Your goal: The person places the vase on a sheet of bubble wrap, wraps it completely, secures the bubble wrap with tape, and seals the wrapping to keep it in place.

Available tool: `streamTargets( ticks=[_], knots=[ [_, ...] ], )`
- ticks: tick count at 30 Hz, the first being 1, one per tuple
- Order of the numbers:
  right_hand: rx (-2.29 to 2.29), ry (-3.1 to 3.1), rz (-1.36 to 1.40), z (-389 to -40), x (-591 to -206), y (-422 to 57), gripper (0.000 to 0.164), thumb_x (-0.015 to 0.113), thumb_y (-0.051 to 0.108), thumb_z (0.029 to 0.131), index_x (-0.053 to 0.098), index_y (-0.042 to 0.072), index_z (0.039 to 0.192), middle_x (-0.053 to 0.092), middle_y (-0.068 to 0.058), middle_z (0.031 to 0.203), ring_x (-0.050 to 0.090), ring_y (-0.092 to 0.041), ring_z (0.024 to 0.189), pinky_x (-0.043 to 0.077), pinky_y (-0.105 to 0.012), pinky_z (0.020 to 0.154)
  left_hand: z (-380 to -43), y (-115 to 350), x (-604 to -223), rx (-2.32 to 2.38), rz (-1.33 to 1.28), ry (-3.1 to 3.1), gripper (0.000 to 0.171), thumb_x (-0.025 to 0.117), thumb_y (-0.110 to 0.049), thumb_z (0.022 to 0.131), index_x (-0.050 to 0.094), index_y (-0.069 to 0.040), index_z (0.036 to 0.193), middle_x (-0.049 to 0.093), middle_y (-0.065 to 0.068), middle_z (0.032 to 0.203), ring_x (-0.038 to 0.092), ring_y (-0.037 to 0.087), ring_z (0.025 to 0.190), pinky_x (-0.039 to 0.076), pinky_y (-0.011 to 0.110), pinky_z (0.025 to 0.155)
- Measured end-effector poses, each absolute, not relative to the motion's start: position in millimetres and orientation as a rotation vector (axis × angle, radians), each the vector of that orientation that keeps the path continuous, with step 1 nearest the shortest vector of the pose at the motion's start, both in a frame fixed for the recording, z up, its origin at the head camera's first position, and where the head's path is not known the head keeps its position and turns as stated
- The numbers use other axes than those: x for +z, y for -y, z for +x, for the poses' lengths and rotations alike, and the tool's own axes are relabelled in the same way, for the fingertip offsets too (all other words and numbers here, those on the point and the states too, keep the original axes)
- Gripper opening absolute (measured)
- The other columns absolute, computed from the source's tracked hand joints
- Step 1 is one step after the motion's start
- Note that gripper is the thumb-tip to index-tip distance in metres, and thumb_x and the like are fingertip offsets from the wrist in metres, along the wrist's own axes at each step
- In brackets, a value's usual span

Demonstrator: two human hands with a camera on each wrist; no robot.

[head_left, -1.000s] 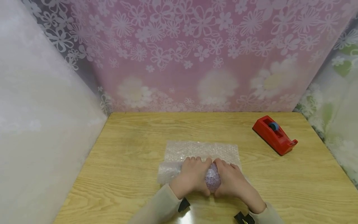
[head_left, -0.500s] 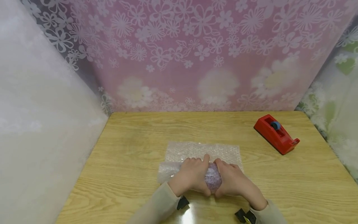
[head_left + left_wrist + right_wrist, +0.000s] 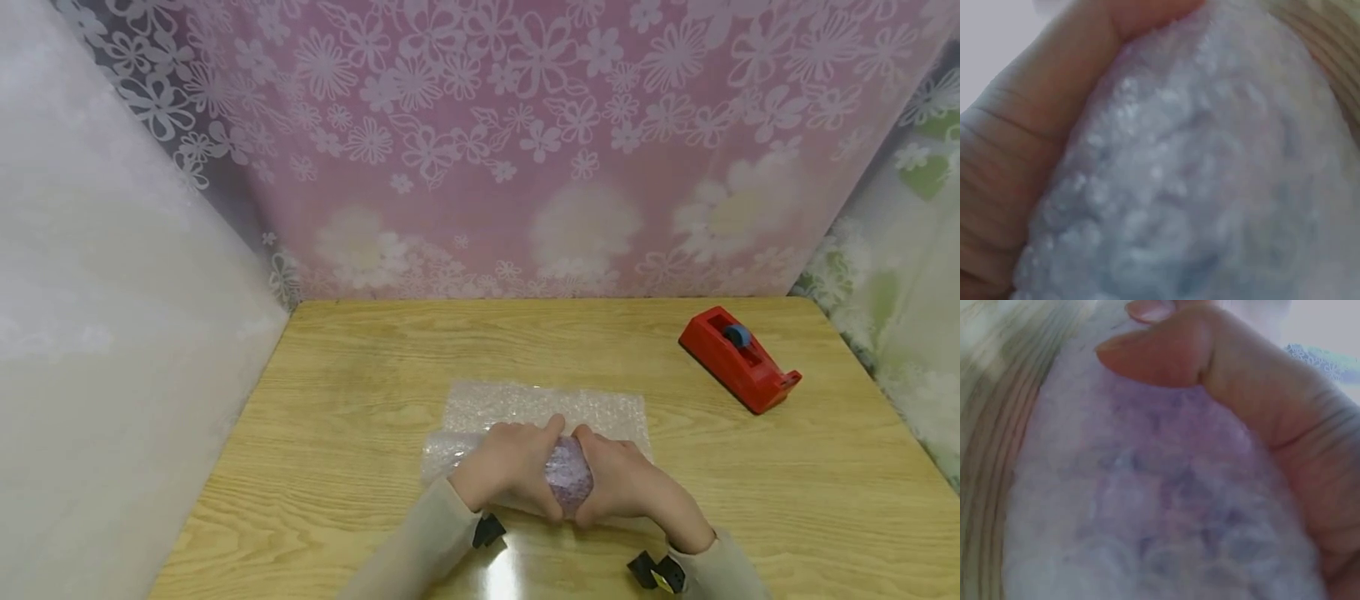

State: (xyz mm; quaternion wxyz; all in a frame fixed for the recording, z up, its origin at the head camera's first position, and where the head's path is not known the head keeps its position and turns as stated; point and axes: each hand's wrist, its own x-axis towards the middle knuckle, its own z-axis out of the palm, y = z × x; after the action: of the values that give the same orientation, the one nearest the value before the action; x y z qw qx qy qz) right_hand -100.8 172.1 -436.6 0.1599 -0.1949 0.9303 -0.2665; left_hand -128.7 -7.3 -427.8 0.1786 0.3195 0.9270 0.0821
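A purplish object rolled in clear bubble wrap (image 3: 568,477) lies crosswise near the front of the table. My left hand (image 3: 512,460) curls over its left part and my right hand (image 3: 621,477) grips it on the right, the thumbs close together at the near side. The flat rest of the bubble wrap sheet (image 3: 551,403) spreads out beyond the hands, and a loose rolled end sticks out at the left. In the left wrist view the bubbly roll (image 3: 1172,181) fills most of the picture; the right wrist view shows a thumb pressed along the wrap (image 3: 1147,487). The wrapped object's kind is hidden.
A red tape dispenser (image 3: 738,362) with a blue-cored roll of tape stands at the back right of the wooden table (image 3: 352,400). A pink flowered curtain (image 3: 480,208) hangs behind the table, with pale cloth at both sides.
The left hand's knuckles have bent more over the roll, and its index finger now points up. Both hands keep hold of the wrapped roll, which stays in nearly the same place.
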Motion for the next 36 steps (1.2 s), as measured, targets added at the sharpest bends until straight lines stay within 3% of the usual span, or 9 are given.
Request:
streamTargets(
  ticks=[7,26,36],
  knots=[
    [-0.842,-2.539,-0.566,-107,-434,-176,0.075,0.089,0.022,0.048,0.05,0.005,0.11,0.059,-0.002,0.093,0.057,-0.02,0.083,0.05,-0.043,0.07,-137,7,-429,0.266,0.858,-2.556,0.09,0.09,-0.056,0.053,0.045,-0.022,0.123,0.065,-0.004,0.092,0.062,0.013,0.077,0.051,0.032,0.069],
    [-0.908,-2.454,-0.543,-112,-440,-180,0.08,0.088,0.024,0.053,0.048,0.002,0.118,0.059,-0.005,0.099,0.057,-0.021,0.087,0.05,-0.043,0.072,-145,6,-427,0.274,0.872,-2.509,0.089,0.09,-0.055,0.055,0.046,-0.02,0.124,0.065,-0.005,0.095,0.062,0.013,0.08,0.051,0.031,0.072],
    [-0.951,-2.415,-0.556,-112,-441,-182,0.075,0.085,0.023,0.054,0.048,0.004,0.116,0.059,-0.005,0.096,0.057,-0.021,0.084,0.049,-0.042,0.07,-147,4,-422,0.233,0.835,-2.455,0.102,0.089,-0.057,0.058,0.042,-0.018,0.14,0.067,-0.002,0.107,0.064,0.015,0.089,0.052,0.032,0.077]
  ],
)
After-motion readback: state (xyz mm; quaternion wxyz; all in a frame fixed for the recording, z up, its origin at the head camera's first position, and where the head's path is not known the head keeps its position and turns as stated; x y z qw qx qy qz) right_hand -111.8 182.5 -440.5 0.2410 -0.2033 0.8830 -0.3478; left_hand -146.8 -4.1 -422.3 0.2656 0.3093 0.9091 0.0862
